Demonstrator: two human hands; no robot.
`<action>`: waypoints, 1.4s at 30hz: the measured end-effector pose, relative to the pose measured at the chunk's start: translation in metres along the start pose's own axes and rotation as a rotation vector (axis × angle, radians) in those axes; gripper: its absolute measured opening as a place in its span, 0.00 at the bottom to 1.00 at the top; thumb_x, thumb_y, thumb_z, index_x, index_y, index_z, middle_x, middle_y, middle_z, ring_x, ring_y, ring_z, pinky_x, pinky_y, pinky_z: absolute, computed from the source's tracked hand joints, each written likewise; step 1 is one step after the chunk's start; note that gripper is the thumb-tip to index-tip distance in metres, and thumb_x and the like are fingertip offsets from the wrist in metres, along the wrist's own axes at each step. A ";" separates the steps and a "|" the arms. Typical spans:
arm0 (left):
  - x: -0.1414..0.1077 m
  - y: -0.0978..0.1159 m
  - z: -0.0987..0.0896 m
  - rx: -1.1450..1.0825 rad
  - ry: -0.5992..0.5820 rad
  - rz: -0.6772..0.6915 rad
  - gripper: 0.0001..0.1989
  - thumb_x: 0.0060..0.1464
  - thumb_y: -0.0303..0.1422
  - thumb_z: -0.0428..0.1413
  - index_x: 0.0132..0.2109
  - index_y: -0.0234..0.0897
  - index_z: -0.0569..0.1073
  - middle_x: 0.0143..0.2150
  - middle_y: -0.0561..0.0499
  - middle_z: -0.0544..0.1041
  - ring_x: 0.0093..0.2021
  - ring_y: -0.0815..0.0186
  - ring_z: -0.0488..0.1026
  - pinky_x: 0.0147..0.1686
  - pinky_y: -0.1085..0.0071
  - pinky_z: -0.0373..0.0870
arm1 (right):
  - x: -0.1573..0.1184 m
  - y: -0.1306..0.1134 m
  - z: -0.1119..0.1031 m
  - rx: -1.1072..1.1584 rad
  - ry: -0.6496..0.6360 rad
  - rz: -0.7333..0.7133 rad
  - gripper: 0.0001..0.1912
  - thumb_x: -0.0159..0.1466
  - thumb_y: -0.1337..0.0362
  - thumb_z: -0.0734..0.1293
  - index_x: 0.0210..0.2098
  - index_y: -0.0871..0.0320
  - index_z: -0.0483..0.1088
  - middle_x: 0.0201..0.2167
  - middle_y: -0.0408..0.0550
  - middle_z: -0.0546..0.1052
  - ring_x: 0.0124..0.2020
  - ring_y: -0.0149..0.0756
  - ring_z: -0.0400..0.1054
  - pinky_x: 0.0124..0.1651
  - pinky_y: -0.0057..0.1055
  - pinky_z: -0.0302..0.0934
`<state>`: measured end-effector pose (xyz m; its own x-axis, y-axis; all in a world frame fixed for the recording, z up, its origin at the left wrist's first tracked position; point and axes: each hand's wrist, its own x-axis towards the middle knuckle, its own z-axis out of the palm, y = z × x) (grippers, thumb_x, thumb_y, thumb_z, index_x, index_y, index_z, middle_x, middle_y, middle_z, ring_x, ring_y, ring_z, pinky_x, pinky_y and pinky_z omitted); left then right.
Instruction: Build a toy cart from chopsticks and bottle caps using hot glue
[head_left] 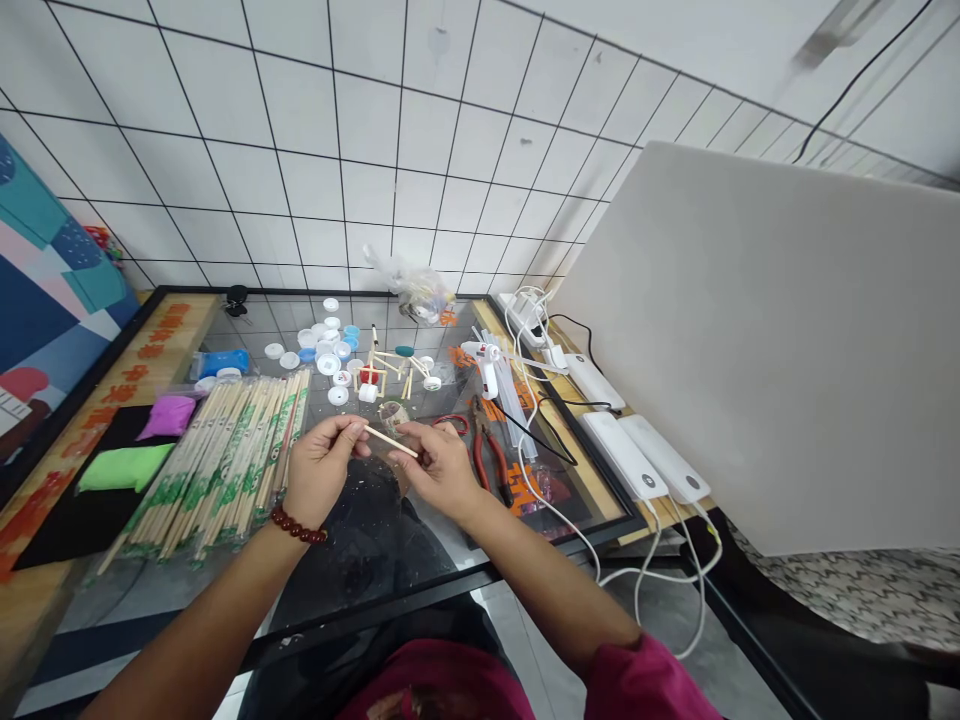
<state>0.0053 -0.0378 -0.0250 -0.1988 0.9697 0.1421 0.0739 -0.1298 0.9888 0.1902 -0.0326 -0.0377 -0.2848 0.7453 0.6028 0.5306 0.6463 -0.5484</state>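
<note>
A short wooden stick spans the space between my two hands above the glass tabletop. My left hand pinches its left end between thumb and fingers, a beaded bracelet on the wrist. The other end is gripped by my right hand. Just beyond the hands stands a small frame of sticks with white caps at its corners. A roll of clear tape lies right behind the stick. Pliers with red handles rest to the right of my right hand.
Wrapped chopsticks lie on the left, beside green and purple clay packs. Bottle caps cluster at the back. A white glue gun, glue sticks, cables and white power banks occupy the right side.
</note>
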 end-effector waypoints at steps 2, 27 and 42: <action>0.001 -0.002 0.002 -0.041 0.038 -0.030 0.11 0.54 0.41 0.60 0.35 0.37 0.78 0.25 0.54 0.76 0.25 0.69 0.72 0.30 0.72 0.70 | 0.001 0.000 0.000 0.046 0.028 0.054 0.14 0.64 0.56 0.70 0.46 0.58 0.74 0.21 0.40 0.75 0.25 0.34 0.68 0.39 0.33 0.57; 0.001 0.004 -0.006 0.543 0.102 0.456 0.08 0.50 0.30 0.58 0.33 0.40 0.82 0.30 0.51 0.82 0.26 0.66 0.76 0.32 0.71 0.74 | -0.002 0.003 0.001 -0.134 -0.016 -0.145 0.08 0.69 0.63 0.63 0.38 0.57 0.73 0.26 0.45 0.79 0.26 0.33 0.71 0.41 0.35 0.54; 0.007 -0.004 0.000 0.076 0.121 -0.058 0.09 0.49 0.36 0.62 0.37 0.36 0.79 0.26 0.50 0.79 0.29 0.63 0.78 0.32 0.69 0.73 | 0.001 0.006 -0.003 0.010 -0.011 0.064 0.22 0.60 0.54 0.74 0.50 0.57 0.71 0.36 0.46 0.81 0.35 0.37 0.72 0.46 0.34 0.59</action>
<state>0.0033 -0.0307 -0.0283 -0.3207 0.9425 0.0944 0.1321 -0.0542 0.9898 0.1954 -0.0284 -0.0386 -0.2594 0.7868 0.5600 0.5401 0.5989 -0.5912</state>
